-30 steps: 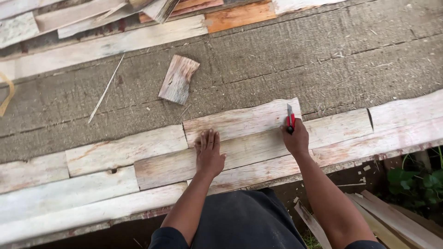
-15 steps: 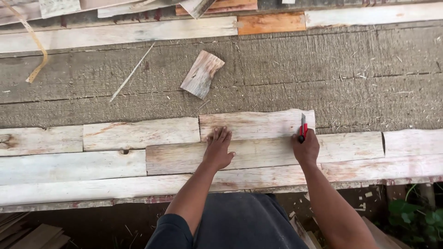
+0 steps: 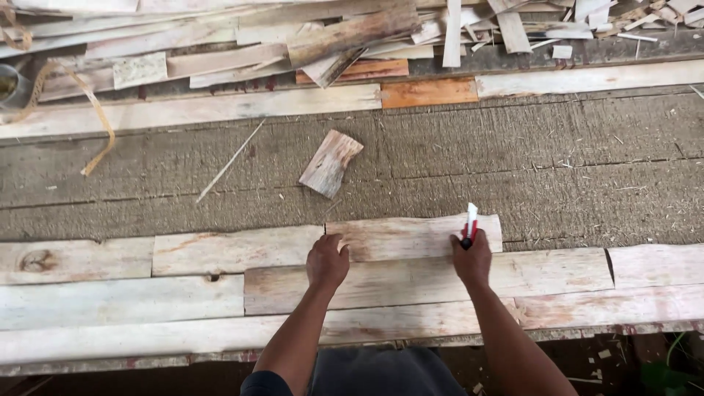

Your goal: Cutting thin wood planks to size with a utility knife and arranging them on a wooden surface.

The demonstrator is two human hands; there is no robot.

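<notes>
My left hand (image 3: 327,262) rests knuckles-up on a pale wooden plank piece (image 3: 414,236), fingers curled against its near edge. My right hand (image 3: 471,258) grips a red and white utility knife (image 3: 468,224), its tip pointing away over the same piece. That short piece lies in the far row of several rows of flat pale planks (image 3: 125,301) laid side by side in front of me.
A small loose wood offcut (image 3: 331,163) and a thin splinter (image 3: 229,161) lie on the rough grey surface (image 3: 513,161) beyond the planks. A heap of scrap boards (image 3: 242,51) lines the far edge, with a tan strap (image 3: 88,110) at the left.
The view has shifted, so planks and hands sit lower in frame and more of the scrap heap shows. My left hand's fingers have curled in; the right still holds the knife.
</notes>
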